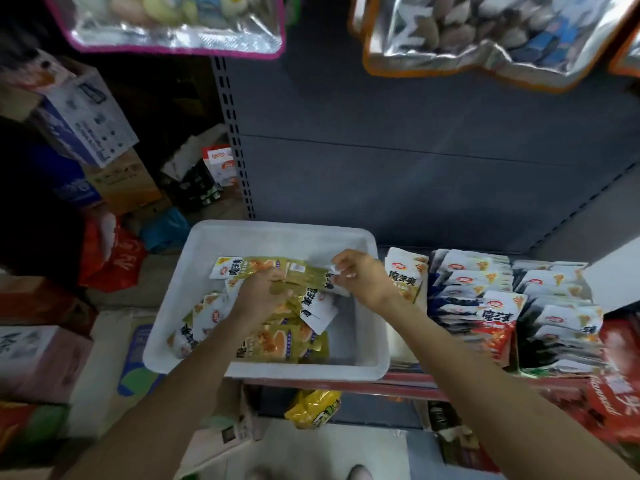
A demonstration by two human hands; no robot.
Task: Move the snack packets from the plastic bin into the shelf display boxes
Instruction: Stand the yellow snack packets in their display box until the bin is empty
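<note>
A white plastic bin (204,258) sits on the shelf edge, holding several yellow-green and white snack packets (277,344). My left hand (261,292) grips a bunch of these packets above the bin's middle. My right hand (363,275) pinches the white end of the same bunch (311,273) from the right. To the right of the bin stand display boxes (485,327) filled with upright white, blue and red packets; one white packet (405,275) leans right beside the bin.
The grey shelf back panel (415,168) rises behind the bin. Foil bags (173,26) hang overhead. Cardboard cartons (86,119) and a red bag (110,261) pile up on the left. A yellow pack (311,408) lies below the shelf edge.
</note>
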